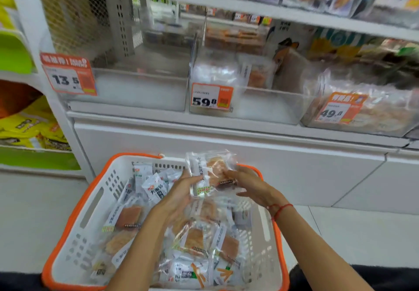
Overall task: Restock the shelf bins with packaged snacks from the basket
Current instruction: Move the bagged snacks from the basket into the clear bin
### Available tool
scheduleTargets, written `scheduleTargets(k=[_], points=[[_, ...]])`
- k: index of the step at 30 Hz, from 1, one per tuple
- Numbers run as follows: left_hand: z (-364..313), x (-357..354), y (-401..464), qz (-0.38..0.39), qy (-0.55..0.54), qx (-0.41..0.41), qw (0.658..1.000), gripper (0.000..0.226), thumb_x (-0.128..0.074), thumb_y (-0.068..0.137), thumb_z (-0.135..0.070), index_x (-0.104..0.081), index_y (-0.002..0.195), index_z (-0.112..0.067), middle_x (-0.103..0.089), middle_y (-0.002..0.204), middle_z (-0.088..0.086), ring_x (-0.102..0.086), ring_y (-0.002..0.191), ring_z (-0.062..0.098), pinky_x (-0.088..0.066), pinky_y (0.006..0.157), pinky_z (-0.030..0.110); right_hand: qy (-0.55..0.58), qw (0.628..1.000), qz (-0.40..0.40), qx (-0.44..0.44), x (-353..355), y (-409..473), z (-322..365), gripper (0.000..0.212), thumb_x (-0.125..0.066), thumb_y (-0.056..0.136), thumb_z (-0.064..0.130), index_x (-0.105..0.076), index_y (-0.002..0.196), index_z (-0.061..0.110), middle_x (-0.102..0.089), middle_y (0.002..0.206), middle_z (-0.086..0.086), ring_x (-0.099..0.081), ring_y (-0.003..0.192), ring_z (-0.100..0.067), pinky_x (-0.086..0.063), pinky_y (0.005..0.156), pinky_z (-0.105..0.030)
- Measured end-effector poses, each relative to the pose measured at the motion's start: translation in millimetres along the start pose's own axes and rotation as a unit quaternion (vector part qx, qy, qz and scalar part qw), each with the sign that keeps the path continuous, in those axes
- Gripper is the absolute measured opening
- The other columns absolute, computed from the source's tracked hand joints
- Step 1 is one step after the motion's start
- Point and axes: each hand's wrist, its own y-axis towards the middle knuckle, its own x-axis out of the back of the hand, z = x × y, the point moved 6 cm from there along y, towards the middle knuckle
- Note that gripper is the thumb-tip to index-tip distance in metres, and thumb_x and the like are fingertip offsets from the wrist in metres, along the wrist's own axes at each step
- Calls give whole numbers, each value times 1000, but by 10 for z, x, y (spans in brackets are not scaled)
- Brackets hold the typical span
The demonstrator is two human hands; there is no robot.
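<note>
A clear snack packet [210,172] is held above the basket [90,202], pinched between the left hand [179,197] and right hand [251,186]. Many packets are left inside; the middle bin [260,107] looks barely stocked, so most restocking seems undone. White shelving and pale floor are seen

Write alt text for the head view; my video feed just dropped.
Both hands, left hand and right hand, hold a clear snack packet with orange contents above a white plastic basket with an orange rim full of packets. Ahead, clear shelf bins carry orange price tags; the 13.5 bin looks nearly empty.
</note>
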Motion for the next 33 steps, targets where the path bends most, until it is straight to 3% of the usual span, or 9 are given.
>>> scheduleTargets(k=[2,5,9,13,17,22,26,29,33], points=[[-297,-183,2,11,30,-30,999,92,-71,75,-30,-18,150,-26,-32,153,4,-38,136,25,-36,107,55,-5,999,6,31,147,-130,315,38,-59,88,38,-53,124,28,-68,116,1,-59,115,-16,-40,87,-38],[-787,-488,-48,3,115,-106,988,50,-51,96,-22,-29,142,-24,-39,144,-5,-40,128,11,-33,110,39,-44,996,7,83,400,-343,790,32,-61,87,31,-58,119,27,-73,106,3,-64,107,-11,-38,89,-38],[-1397,-844,-105,42,249,-202,946,59,-55,88,-49,-29,139,-36,-32,144,-14,-27,137,5,-21,115,31,-46,985,-42,160,797,-599,1321,29,-64,88,17,-61,116,11,-72,108,-5,-66,102,-16,-47,80,-23],[-1969,-1170,-107,31,302,-277,912,44,-58,93,-25,-42,134,-23,-56,124,-10,-54,109,1,-42,83,9,-5,966,-79,244,1156,-730,1650,38,-68,85,11,-57,121,7,-68,115,-8,-65,105,-18,-53,84,-19],[-2373,-1374,38,-2,329,-328,886,54,-71,83,-22,-39,125,-29,-55,122,-2,-57,104,12,-49,77,19,-16,939,-163,303,1452,-769,1840,39,-69,85,14,-52,119,16,-64,111,0,-62,102,-13,-51,77,-17],[-2673,-1539,386,-112,470,-357,800,45,-76,75,-40,-49,109,-25,-58,123,-4,-52,115,17,-46,92,39,-42,893,-251,372,1673,-607,2032,48,-64,86,-1,-43,127,13,-55,120,4,-53,118,-12,-45,100,-28],[-2910,-1669,623,-223,560,-375,705,48,-77,71,-48,-56,109,-27,-60,112,-4,-47,114,21,-38,86,33,-80,884,-323,329,1853,-268,2141,47,-62,88,3,-37,127,9,-51,113,2,-51,105,-12,-45,80,-18],[-3010,-1739,913,-248,614,-352,661,55,-78,67,-50,-57,110,-23,-66,104,0,-54,108,22,-35,90,34,-94,897,-357,245,1978,98,2120,51,-63,86,13,-35,129,9,-55,120,-12,-53,112,-28,-49,88,-37],[-3045,-1769,1248,-257,703,-294,594,61,-77,68,-53,-51,109,-16,-66,102,4,-59,103,25,-35,94,35,-96,923,-343,148,2080,590,2077,61,-69,83,20,-38,134,8,-54,125,-12,-53,116,-32,-46,92,-39]])
